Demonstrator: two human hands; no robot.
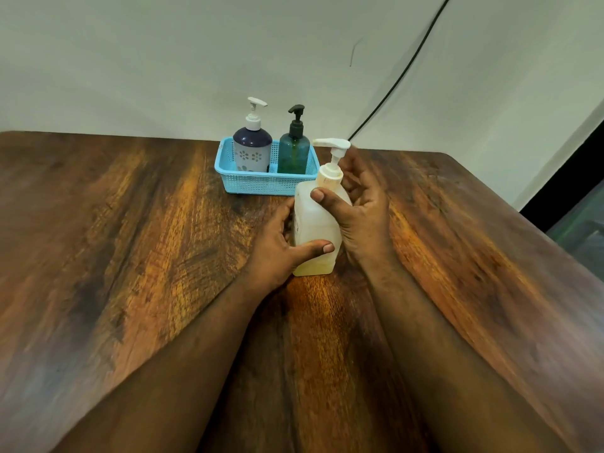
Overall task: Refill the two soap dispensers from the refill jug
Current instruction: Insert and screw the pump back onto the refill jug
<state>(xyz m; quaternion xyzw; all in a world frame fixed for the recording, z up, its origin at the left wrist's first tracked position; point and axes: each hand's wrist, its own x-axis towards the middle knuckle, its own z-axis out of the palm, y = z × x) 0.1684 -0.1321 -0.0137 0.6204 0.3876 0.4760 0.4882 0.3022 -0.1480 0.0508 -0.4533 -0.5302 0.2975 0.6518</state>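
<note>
Head view: both hands, left hand (277,253) low and right hand (356,210) high, grip the near-empty jug (315,230), probably light, smooth plastic best held by its body.

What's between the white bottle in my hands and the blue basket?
Nothing: in the head view only a short strip of bare wooden table separates the white pump bottle from the blue basket.

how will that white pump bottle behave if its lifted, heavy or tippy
Probably light: the white pump bottle shows yellowish liquid only near its base. Its flat square bottom likely sits steady on the table, though the tall pump could make it tip. With the left hand and right hand gripping, slipping seems unlikely.
</note>
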